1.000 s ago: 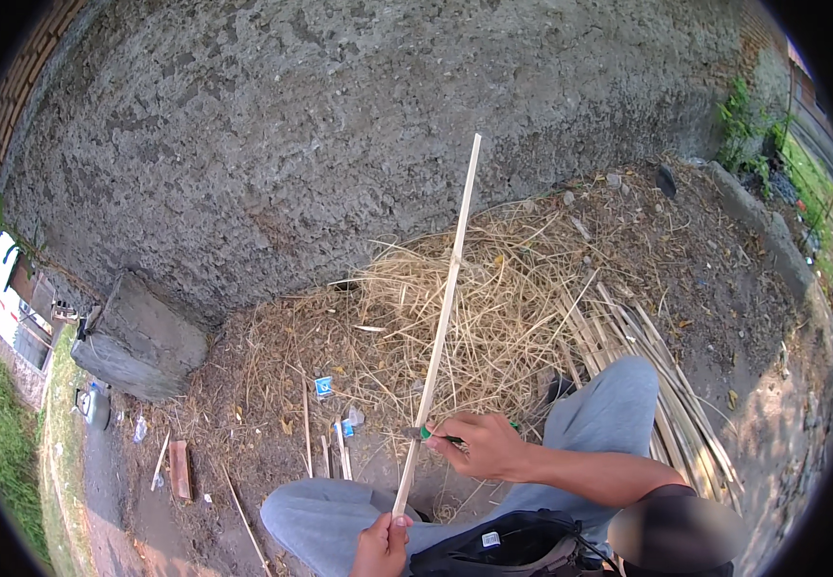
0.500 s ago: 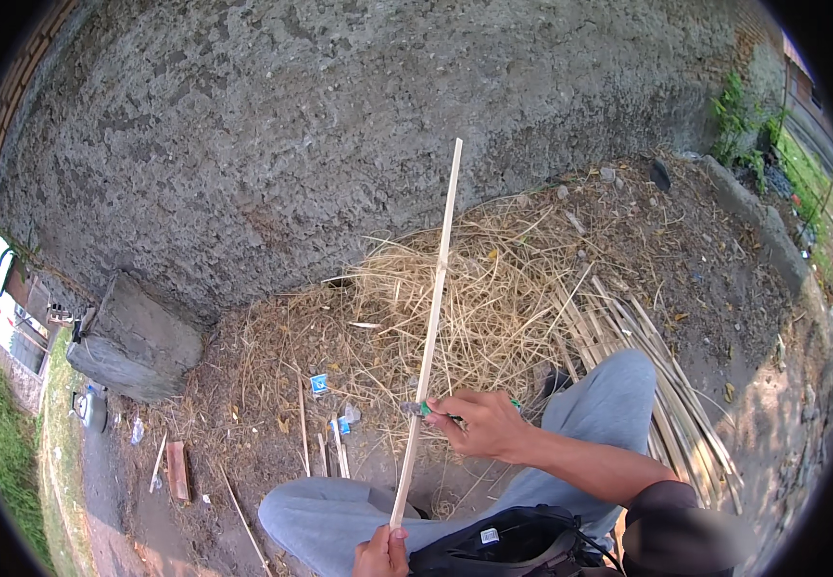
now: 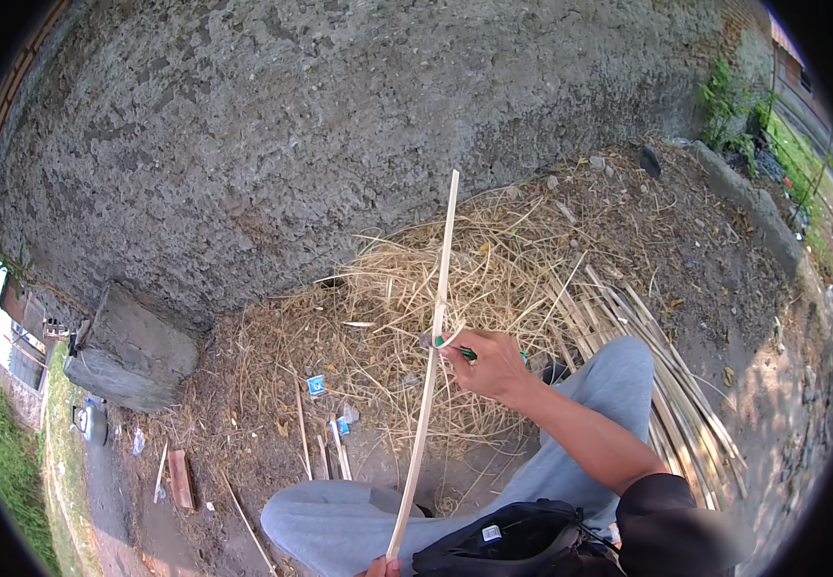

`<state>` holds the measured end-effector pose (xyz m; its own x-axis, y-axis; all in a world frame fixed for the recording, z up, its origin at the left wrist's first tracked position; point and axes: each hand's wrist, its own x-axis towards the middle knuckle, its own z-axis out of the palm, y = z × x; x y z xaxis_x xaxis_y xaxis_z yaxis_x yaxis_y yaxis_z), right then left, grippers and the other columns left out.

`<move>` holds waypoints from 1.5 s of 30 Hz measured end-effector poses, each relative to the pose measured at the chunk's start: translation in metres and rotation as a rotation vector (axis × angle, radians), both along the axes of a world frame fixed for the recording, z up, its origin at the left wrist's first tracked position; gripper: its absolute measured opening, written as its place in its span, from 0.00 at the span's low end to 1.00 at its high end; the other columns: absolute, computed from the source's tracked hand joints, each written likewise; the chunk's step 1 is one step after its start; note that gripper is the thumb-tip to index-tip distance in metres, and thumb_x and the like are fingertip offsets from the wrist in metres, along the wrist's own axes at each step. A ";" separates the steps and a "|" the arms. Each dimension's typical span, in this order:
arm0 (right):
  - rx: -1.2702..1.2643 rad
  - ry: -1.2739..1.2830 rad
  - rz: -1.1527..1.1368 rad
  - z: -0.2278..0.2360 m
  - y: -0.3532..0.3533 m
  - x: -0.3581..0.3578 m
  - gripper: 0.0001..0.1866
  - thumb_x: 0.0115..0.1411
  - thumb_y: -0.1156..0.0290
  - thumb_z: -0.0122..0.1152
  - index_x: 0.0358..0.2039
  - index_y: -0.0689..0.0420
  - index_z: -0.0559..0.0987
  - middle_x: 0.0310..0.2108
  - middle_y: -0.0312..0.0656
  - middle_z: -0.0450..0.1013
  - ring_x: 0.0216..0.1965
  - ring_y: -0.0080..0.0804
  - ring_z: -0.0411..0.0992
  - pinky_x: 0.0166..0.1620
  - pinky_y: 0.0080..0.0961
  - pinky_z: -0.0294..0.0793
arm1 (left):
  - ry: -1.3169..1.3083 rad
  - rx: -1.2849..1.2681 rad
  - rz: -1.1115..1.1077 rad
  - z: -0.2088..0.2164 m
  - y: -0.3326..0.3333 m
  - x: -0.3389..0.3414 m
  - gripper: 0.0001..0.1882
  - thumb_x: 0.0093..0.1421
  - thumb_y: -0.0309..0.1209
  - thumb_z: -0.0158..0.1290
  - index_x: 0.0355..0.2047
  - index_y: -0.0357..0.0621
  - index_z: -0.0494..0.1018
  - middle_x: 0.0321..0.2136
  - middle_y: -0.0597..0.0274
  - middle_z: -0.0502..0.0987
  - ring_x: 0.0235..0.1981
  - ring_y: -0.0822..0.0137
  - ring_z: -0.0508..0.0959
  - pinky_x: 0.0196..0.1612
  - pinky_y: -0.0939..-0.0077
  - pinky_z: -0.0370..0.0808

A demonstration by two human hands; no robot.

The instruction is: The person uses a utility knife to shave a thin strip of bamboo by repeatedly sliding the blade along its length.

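A long pale bamboo strip (image 3: 423, 420) slants up and away from my lap, its far end raised before the wall. At the bottom edge my left hand (image 3: 379, 568) is closed round the strip's near end; only part of that hand shows. My right hand (image 3: 490, 366) grips a small knife by its green handle (image 3: 467, 353). The knife's short blade lies against the strip, a little below a node. A thin pale curl stands beside the blade at my fingers.
Beyond my knees lies a heap of shavings (image 3: 392, 279) against the rough grey wall (image 3: 340, 125). Bamboo strips (image 3: 671, 404) are bundled beside my right knee. On the left are a concrete block (image 3: 138, 346) and a brick (image 3: 181, 480). A black bag (image 3: 522, 539) rests at my lap.
My right hand has pushed the knife up along the strip, away from me. The left hand and the strip have shifted lower in view, and a pale curl now shows by the blade.
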<state>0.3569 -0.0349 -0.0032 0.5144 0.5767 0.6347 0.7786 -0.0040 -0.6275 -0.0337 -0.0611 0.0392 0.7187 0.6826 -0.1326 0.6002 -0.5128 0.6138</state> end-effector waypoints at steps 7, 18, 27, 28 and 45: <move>-0.153 0.055 -0.059 -0.022 0.012 0.018 0.08 0.57 0.63 0.61 0.34 0.50 0.83 0.23 0.44 0.77 0.18 0.41 0.74 0.19 0.37 0.69 | -0.042 0.201 -0.023 -0.001 -0.009 -0.021 0.11 0.66 0.33 0.44 0.31 0.42 0.71 0.17 0.44 0.73 0.20 0.41 0.75 0.21 0.51 0.69; -0.007 0.064 -0.096 -0.016 0.022 0.007 0.08 0.57 0.63 0.64 0.29 0.53 0.80 0.29 0.43 0.80 0.21 0.42 0.77 0.21 0.35 0.74 | 0.064 -0.019 0.033 -0.007 -0.017 -0.030 0.10 0.65 0.31 0.45 0.31 0.39 0.72 0.17 0.44 0.73 0.19 0.42 0.75 0.21 0.52 0.69; -0.084 0.047 -0.118 -0.015 0.021 0.008 0.05 0.57 0.67 0.64 0.28 0.54 0.80 0.28 0.43 0.80 0.18 0.39 0.75 0.20 0.34 0.72 | -0.057 0.375 0.006 -0.014 -0.021 -0.035 0.15 0.68 0.36 0.41 0.29 0.40 0.70 0.13 0.46 0.69 0.15 0.45 0.72 0.17 0.59 0.66; -0.115 0.037 -0.133 -0.015 0.019 0.010 0.05 0.57 0.68 0.63 0.29 0.55 0.80 0.29 0.45 0.80 0.17 0.37 0.74 0.20 0.33 0.72 | -0.039 -0.018 0.072 -0.006 -0.022 -0.035 0.15 0.68 0.37 0.41 0.30 0.40 0.70 0.14 0.44 0.69 0.16 0.44 0.72 0.17 0.58 0.67; -0.028 0.751 0.020 0.015 -0.013 0.023 0.18 0.63 0.57 0.60 0.34 0.62 0.79 0.28 0.36 0.71 0.17 0.16 0.59 0.21 0.19 0.62 | -0.120 -0.144 0.213 -0.014 -0.005 -0.038 0.13 0.67 0.36 0.43 0.33 0.39 0.70 0.14 0.58 0.67 0.13 0.66 0.67 0.18 0.68 0.64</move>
<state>0.3804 -0.0478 0.0121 0.7928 0.6010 0.1019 0.1412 -0.0184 -0.9898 -0.0718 -0.0659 0.0248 0.5773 0.8004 -0.1616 0.6040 -0.2854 0.7442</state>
